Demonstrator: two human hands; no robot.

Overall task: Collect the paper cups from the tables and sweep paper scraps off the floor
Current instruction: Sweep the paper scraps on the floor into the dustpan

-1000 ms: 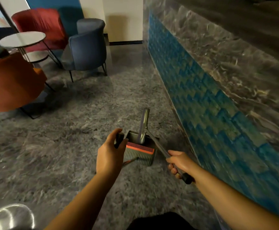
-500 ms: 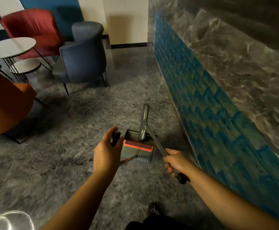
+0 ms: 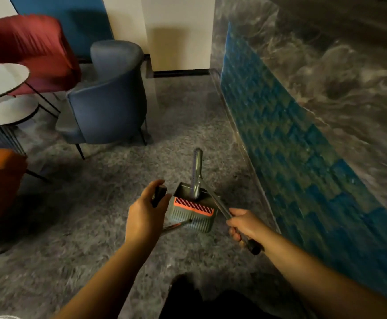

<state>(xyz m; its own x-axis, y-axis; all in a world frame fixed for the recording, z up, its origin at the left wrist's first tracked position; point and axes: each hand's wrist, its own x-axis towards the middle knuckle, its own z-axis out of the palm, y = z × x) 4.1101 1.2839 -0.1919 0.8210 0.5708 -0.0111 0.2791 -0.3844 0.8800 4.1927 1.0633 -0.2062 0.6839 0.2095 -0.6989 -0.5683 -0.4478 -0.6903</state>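
Dustpan (image 3: 191,209), frame centre, between both hands; left hand (image 3: 145,217) grips its black handle (image 3: 159,195), right hand (image 3: 245,225) grips broom (image 3: 197,173) shaft. Chairs now sit lower-left versus earlier.

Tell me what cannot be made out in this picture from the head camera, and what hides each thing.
- Inside of the grey dustpan with the orange comb strip: hidden by its own rim and the grey broom head.
- Left hand: its fingers around the black handle end, covered by the hand's back.
- Round white table top: cut off by the left edge.
- Paper scraps on the grey patterned floor: none discernible; blurred and dim.
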